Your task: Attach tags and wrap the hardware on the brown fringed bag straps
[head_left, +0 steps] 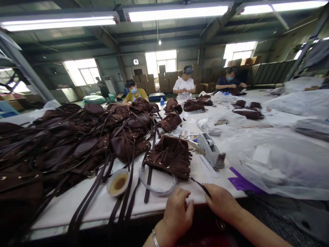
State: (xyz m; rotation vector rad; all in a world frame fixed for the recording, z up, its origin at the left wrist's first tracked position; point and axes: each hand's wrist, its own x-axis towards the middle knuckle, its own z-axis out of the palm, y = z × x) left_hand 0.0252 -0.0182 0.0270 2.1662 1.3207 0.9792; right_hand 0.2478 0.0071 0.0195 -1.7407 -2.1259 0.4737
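Observation:
A dark brown fringed bag (168, 156) lies on the table in front of me, its gold eyelets showing. From its lower right corner a thin dark strap (197, 182) runs to my right hand (221, 200), whose fingers are closed on it. My left hand (177, 210) is at the table edge, below the bag. Its fingers are curled in, and whatever they may hold is hidden. A ring of clear plastic (156, 188) lies between the bag and my left hand. The strap's far end drops below the table edge, where a metal piece shows dimly.
Many brown bags (84, 144) with dangling straps are heaped on the left. A bowl of brown liquid (118, 183) stands near the front edge. Right of the bag are a grey tape dispenser (210, 151), purple film (244, 181) and clear plastic bags (277, 157). Several people are across the table.

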